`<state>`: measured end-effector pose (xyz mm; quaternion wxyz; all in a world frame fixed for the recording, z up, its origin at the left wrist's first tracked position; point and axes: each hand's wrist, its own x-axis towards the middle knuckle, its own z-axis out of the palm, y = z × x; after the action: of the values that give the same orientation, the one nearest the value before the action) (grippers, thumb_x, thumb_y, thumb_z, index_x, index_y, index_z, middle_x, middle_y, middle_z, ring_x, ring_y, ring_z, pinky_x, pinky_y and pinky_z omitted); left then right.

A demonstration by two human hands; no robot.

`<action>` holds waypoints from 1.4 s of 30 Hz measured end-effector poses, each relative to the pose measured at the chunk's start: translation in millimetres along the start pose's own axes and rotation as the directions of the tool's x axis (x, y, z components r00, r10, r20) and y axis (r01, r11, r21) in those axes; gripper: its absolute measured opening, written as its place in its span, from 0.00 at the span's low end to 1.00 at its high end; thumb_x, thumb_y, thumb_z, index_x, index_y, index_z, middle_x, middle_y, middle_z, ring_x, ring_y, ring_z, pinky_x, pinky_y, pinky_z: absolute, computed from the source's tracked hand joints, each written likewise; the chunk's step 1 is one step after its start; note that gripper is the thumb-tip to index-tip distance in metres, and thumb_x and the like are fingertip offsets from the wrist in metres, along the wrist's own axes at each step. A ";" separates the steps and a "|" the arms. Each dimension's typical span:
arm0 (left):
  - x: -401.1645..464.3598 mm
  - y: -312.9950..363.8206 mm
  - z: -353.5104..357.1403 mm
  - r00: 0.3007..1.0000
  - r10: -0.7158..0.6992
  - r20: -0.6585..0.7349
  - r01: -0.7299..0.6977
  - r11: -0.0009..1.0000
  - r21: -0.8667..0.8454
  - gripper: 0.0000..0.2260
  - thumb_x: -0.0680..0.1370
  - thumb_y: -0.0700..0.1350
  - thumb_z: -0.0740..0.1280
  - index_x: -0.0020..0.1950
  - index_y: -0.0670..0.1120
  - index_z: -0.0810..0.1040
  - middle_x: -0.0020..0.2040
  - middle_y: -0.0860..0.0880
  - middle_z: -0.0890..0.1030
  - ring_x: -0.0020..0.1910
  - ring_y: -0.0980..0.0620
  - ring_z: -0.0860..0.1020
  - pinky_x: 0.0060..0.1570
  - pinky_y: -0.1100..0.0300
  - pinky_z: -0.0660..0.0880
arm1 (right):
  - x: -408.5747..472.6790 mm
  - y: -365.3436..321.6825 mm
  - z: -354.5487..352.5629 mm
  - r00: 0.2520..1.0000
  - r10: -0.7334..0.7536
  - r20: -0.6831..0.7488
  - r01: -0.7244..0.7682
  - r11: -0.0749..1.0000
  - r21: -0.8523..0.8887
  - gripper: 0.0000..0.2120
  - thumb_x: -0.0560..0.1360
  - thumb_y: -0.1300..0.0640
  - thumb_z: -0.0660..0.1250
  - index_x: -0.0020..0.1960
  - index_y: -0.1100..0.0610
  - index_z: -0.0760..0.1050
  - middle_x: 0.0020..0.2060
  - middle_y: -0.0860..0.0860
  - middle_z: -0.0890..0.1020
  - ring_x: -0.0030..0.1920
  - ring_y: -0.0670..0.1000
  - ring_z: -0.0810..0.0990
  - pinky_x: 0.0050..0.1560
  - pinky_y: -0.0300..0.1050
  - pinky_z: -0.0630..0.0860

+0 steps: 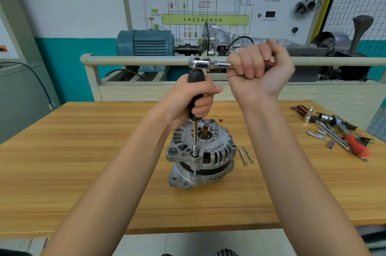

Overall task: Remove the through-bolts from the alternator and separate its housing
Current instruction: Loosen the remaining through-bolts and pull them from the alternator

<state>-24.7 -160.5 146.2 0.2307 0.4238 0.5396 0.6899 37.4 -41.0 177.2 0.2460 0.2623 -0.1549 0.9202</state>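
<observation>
Wood-grain boards make up the workbench [83, 172] that fills the lower part of the head view, its front edge nearest the camera. Near the middle of the bench stands the alternator [201, 154], upright on one end, its shaft stub pointing up. Just to its right two loose through-bolts [246, 155] lie side by side on the wood. A socket [195, 150] sits on the near rim of the housing, at the foot of a vertical extension driver [195, 97] with a black grip. The left hand [193, 101] curls round that black grip, thumb pointing right. Above it a ratchet wrench [211, 64] lies level across the driver's top, and the right hand [258, 69] is fisted round the ratchet's handle, whose red end shows past the fingers. Farther right on the bench lies a heap of hand tools [338, 130], some with red and black handles. Beyond the bench a beige rail [135, 60] runs across, with a blue electric motor [146, 42] behind it and a wiring diagram panel [204, 5] on the wall.
</observation>
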 end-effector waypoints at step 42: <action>1.8 1.3 -3.4 0.999 0.009 0.038 -0.007 0.998 -0.055 0.15 0.70 0.38 0.66 0.24 0.47 0.66 0.19 0.52 0.63 0.17 0.56 0.59 0.20 0.67 0.59 | 1.7 2.2 1.4 1.000 0.030 -0.004 -0.030 0.999 0.030 0.23 0.76 0.59 0.53 0.22 0.57 0.64 0.14 0.48 0.59 0.16 0.47 0.56 0.23 0.36 0.55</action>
<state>-28.3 -161.4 147.9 0.2499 0.4324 0.5142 0.6973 35.5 -42.8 179.0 0.2287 0.2613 -0.1445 0.9266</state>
